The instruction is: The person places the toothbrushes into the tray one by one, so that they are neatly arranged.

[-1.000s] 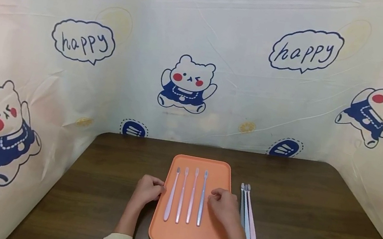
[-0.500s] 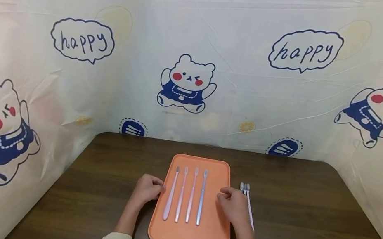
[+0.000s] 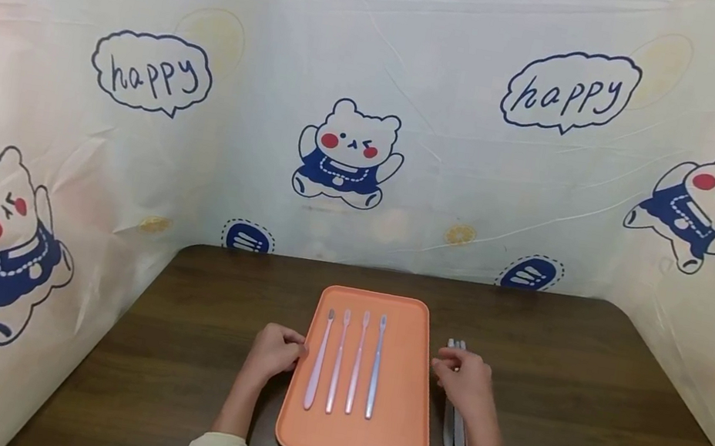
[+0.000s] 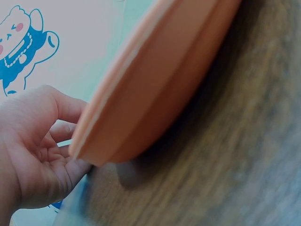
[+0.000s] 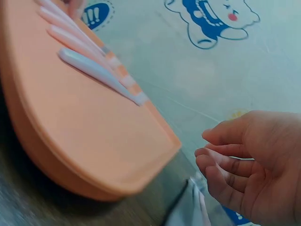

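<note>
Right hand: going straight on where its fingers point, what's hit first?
Likely the orange tray, at its right rim. How high the right hand sits is unclear; it might pass over.

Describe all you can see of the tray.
The tray is orange, rectangular with rounded corners and a raised rim, plastic by its look. It lies face up on the table, its long sides running near to far. Four toothbrushes lie side by side on it. The left hand grips its left edge.
</note>
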Motion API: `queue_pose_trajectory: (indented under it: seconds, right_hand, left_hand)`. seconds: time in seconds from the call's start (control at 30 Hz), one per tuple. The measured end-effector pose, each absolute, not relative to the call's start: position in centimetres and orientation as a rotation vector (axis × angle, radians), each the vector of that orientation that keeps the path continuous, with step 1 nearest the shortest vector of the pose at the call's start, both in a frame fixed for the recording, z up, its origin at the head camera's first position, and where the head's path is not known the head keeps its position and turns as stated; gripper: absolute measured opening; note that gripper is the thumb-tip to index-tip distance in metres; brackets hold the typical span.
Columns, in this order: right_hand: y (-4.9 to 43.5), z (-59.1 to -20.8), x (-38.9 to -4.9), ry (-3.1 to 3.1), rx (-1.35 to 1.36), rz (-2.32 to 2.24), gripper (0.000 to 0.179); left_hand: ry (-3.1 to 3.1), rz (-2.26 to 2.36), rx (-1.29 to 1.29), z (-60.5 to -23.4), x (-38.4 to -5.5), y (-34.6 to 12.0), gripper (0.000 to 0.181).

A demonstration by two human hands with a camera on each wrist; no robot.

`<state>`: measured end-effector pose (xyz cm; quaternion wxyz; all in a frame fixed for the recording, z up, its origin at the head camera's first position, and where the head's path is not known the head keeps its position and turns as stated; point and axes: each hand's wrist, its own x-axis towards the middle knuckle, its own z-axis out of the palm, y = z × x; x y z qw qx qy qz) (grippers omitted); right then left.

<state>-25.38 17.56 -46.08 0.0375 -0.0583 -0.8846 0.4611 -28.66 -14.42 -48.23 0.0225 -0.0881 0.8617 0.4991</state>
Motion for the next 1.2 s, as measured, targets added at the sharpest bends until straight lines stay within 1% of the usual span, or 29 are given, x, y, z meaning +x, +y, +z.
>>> queue_pose_trajectory:
  seconds: [0.27,0.63,0.9,1.03,1.2]
  right_hand:
    - [19.5,-46.0,-25.1,-2.727,-0.209,1.412,0.035]
    - [22.2,-46.6,-24.8,-2.746,-0.27,1.358,0.031]
    - [23.7,-47.1,-24.4,-2.844,-0.223,1.361,0.033]
    - [24.2,-47.3,-24.3,-2.91,-0.201,1.336,0.036]
    - [24.2,-47.2,-24.2,-2.967,-0.207,1.335,0.046]
  left_hand:
    - [2.67,1.546,-0.269,-48.3,-28.6,-14.4,0.021]
    - [2.675,1.539,-0.274,-48.2,-28.7,-14.5,0.019]
    - [2.672,1.54,-0.265,-48.4,-28.8,-14.5,0.02]
    - [2.673,1.537,-0.266,-48.5,-28.9,-14.6,0.02]
    - [2.675,1.536,-0.262,-48.6,-28.9,-14.5,0.02]
